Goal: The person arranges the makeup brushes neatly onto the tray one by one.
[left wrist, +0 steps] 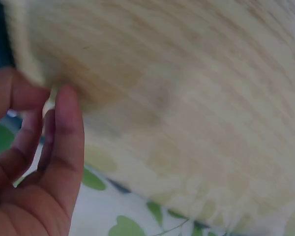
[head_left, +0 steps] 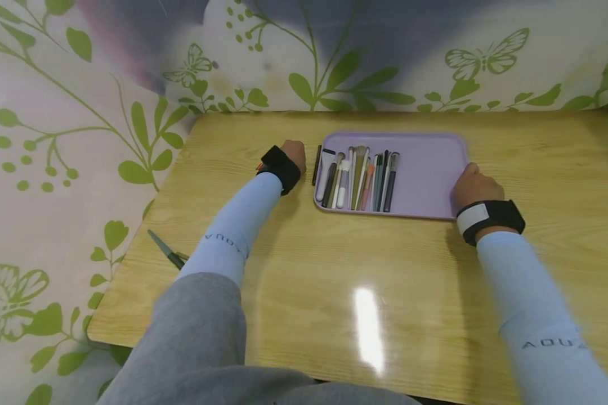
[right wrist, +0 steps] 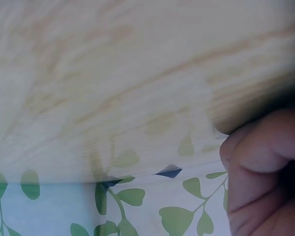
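Note:
A shallow lilac tray (head_left: 430,169) lies on the table, with several makeup brushes (head_left: 357,177) side by side in its left half. My right hand (head_left: 476,185) grips the tray's right edge near the front corner. In the right wrist view the curled fingers (right wrist: 265,162) show at the lower right. My left hand (head_left: 295,156) is just left of the tray, apart from it. A slim dark stick (head_left: 316,165) lies along the tray's left side. In the left wrist view the thumb and index fingertip (left wrist: 66,101) come together; a pale sliver shows between them, too blurred to identify.
A green-bladed tool (head_left: 164,247) with a dark handle lies on the wooden table (head_left: 304,304) at the left, partly hidden by the left forearm. Something small and red-orange (head_left: 259,166) shows beside the left wristband. A leaf-patterned wall (head_left: 263,62) borders the table's back and left.

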Demonstrator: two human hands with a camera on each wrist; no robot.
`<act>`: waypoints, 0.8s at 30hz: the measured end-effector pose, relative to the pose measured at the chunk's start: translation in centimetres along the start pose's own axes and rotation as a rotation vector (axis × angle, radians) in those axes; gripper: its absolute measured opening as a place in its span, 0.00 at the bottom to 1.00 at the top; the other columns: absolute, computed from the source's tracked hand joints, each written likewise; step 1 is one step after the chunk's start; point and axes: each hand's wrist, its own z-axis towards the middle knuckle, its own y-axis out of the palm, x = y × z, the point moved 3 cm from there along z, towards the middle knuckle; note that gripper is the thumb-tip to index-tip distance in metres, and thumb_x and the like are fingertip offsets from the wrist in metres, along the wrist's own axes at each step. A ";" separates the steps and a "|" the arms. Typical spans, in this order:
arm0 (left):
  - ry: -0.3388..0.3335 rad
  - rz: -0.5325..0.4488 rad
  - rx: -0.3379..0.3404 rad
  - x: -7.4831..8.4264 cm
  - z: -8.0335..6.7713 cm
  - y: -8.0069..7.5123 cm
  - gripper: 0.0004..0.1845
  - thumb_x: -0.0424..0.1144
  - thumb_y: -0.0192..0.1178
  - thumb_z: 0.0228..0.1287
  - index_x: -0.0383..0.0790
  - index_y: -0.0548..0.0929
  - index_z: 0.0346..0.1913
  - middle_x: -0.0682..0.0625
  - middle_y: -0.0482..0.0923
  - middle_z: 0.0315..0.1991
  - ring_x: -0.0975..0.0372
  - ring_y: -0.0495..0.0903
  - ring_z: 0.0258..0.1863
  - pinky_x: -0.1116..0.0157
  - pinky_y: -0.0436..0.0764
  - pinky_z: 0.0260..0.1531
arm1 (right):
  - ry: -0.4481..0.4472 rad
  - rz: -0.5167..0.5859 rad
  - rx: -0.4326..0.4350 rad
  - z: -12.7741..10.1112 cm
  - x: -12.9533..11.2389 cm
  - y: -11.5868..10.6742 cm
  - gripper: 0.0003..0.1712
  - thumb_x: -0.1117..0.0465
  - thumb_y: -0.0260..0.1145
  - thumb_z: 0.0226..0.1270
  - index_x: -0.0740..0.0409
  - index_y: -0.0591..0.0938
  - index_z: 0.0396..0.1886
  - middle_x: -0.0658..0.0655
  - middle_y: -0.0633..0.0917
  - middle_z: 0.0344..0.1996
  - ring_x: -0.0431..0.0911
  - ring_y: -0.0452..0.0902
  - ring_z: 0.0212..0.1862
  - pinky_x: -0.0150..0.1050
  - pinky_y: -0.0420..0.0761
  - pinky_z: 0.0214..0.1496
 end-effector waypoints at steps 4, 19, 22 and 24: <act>-0.123 -0.134 0.007 2.2 -6.9 -4.3 0.19 0.35 0.48 0.53 0.41 0.61 0.07 0.55 0.56 0.06 0.64 0.57 0.10 0.69 0.58 0.11 | -0.003 -0.004 -0.001 0.0 -0.7 0.2 0.11 0.69 0.33 0.61 0.75 0.60 0.33 0.71 0.72 0.16 0.58 0.71 0.17 0.45 0.65 0.14; -0.152 -0.189 -0.065 3.4 -3.2 -1.9 0.14 0.46 0.54 0.46 0.42 0.68 0.12 0.54 0.66 0.11 0.63 0.67 0.13 0.69 0.64 0.14 | 0.024 -0.015 0.005 0.9 -0.2 0.3 0.12 0.68 0.32 0.62 0.75 0.60 0.34 0.72 0.73 0.17 0.59 0.71 0.18 0.45 0.65 0.15; -0.272 -0.338 -0.146 2.9 -3.2 -1.4 0.14 0.46 0.55 0.46 0.42 0.70 0.13 0.53 0.67 0.09 0.64 0.68 0.10 0.70 0.68 0.12 | 0.022 -0.018 0.006 0.8 -0.2 0.4 0.12 0.68 0.32 0.62 0.75 0.60 0.35 0.71 0.73 0.17 0.58 0.71 0.18 0.45 0.65 0.15; -0.339 -0.483 -0.195 2.7 -3.4 -1.0 0.14 0.44 0.55 0.47 0.41 0.70 0.13 0.53 0.67 0.07 0.64 0.68 0.07 0.69 0.70 0.11 | 0.017 -0.025 0.010 0.8 -0.3 0.4 0.12 0.68 0.32 0.62 0.75 0.60 0.34 0.71 0.72 0.16 0.58 0.71 0.18 0.44 0.65 0.15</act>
